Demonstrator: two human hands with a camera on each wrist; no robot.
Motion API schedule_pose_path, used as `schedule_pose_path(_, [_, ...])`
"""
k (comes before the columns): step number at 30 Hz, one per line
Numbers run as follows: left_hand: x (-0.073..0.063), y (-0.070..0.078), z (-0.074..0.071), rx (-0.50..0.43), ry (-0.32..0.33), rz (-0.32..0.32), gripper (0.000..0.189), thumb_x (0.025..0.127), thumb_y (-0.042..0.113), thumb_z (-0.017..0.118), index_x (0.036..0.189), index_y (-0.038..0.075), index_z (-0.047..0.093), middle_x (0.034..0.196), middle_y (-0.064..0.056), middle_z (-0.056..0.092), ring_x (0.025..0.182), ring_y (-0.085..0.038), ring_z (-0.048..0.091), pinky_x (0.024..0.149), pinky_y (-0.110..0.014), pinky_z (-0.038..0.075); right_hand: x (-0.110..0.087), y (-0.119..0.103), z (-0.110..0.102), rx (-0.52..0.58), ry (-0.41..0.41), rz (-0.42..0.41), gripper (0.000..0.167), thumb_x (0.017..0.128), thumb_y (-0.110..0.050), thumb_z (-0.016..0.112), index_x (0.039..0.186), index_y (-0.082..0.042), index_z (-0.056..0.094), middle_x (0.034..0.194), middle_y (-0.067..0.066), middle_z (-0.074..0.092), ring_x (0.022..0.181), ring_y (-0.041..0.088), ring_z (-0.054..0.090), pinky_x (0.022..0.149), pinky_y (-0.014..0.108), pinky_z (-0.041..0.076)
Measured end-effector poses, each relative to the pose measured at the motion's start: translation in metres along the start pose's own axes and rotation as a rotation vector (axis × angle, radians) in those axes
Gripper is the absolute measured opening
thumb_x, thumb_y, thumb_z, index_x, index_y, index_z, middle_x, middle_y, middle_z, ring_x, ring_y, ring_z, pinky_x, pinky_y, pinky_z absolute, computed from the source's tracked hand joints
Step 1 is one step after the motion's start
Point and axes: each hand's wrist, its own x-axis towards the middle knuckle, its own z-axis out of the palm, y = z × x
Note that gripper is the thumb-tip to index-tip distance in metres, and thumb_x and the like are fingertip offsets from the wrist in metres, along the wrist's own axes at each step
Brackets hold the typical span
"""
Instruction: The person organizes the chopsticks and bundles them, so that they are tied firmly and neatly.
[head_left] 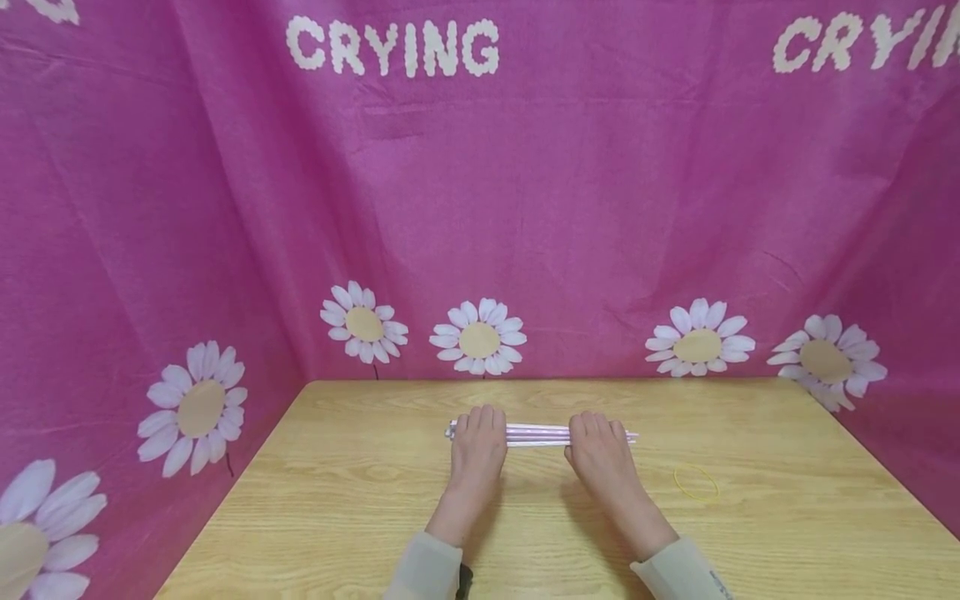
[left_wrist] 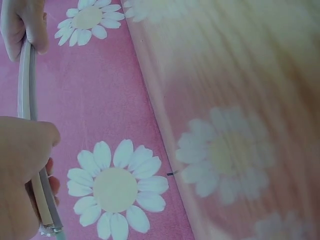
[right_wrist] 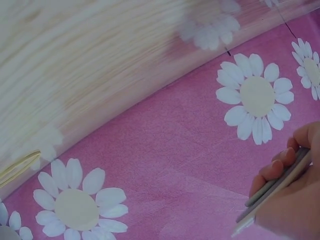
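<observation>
A bundle of slim white-and-purple sticks [head_left: 537,434] is held crosswise over the wooden surface [head_left: 360,517], left hand [head_left: 478,446] and right hand [head_left: 600,450] each with fingers curled closed around it near an end; rightward lies a yellow rubber band [head_left: 697,499], beyond, a daisy-printed magenta curtain [head_left: 570,208]

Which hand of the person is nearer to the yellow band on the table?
Right. The right hand grips the sticks near their right end, a little left of the yellow band; the left hand grips them near the other end, farther left.
</observation>
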Motion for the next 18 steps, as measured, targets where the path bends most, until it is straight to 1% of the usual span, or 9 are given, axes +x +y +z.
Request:
schedule_pose_path(3, [0.0003, -0.0002, -0.0002, -0.003, 0.000, -0.005, 0.008, 0.089, 0.014, 0.058, 0.092, 0.012, 0.050, 0.081, 0.002, 0.045, 0.077, -0.013, 0.044, 0.069, -0.025, 0.032, 0.0001, 0.0000, 0.0000, 0.007, -0.011, 0.001, 0.014, 0.076, -0.013, 0.054, 0.081, -0.002, 0.046, 0.070, 0.006, 0.041, 0.065, 0.022, 0.038, 0.061, 0.029, 0.023])
schedule_pose_path(7, [0.0002, -0.0012, -0.0001, -0.013, 0.001, -0.009, 0.005, 0.088, 0.013, 0.056, 0.090, 0.013, 0.051, 0.080, 0.002, 0.046, 0.077, -0.014, 0.045, 0.069, -0.025, 0.032, 0.0005, -0.0006, -0.0009, 0.002, -0.006, -0.011, 0.018, 0.073, -0.011, 0.060, 0.081, -0.002, 0.046, 0.070, 0.005, 0.039, 0.065, 0.021, 0.037, 0.061, 0.027, 0.023])
schedule_pose_path(9, [0.0008, -0.0016, -0.0002, -0.021, 0.001, -0.010, 0.006, 0.087, 0.013, 0.057, 0.090, 0.013, 0.051, 0.081, 0.001, 0.047, 0.078, -0.014, 0.047, 0.070, -0.026, 0.033, 0.0007, -0.0008, -0.0019, 0.007, -0.017, -0.009, 0.020, 0.074, -0.010, 0.063, 0.081, -0.002, 0.047, 0.070, 0.005, 0.040, 0.065, 0.021, 0.039, 0.061, 0.028, 0.024])
schedule_pose_path(13, [0.0017, -0.0017, -0.0019, -0.035, -0.020, -0.005, 0.014, 0.084, 0.011, 0.063, 0.091, 0.013, 0.052, 0.083, 0.002, 0.049, 0.081, -0.015, 0.048, 0.071, -0.026, 0.034, 0.0007, -0.0009, -0.0041, 0.033, -0.085, 0.019, 0.025, 0.077, -0.010, 0.071, 0.082, -0.003, 0.048, 0.071, 0.005, 0.045, 0.066, 0.022, 0.043, 0.061, 0.030, 0.028])
schedule_pose_path(15, [0.0019, -0.0016, -0.0027, -0.039, -0.036, -0.001, 0.018, 0.082, 0.011, 0.066, 0.093, 0.014, 0.052, 0.084, 0.002, 0.050, 0.082, -0.015, 0.048, 0.072, -0.026, 0.034, 0.0004, -0.0005, -0.0048, 0.040, -0.126, 0.031, 0.026, 0.078, -0.009, 0.073, 0.082, -0.004, 0.048, 0.070, 0.005, 0.048, 0.066, 0.021, 0.045, 0.061, 0.030, 0.031])
schedule_pose_path(18, [0.0021, -0.0010, -0.0030, -0.031, -0.046, 0.006, 0.016, 0.084, 0.011, 0.065, 0.092, 0.014, 0.052, 0.083, 0.003, 0.050, 0.081, -0.014, 0.048, 0.072, -0.025, 0.034, 0.0002, 0.0004, -0.0052, 0.034, -0.155, 0.031, 0.024, 0.078, -0.007, 0.072, 0.080, -0.005, 0.048, 0.069, 0.005, 0.052, 0.064, 0.022, 0.051, 0.059, 0.031, 0.036])
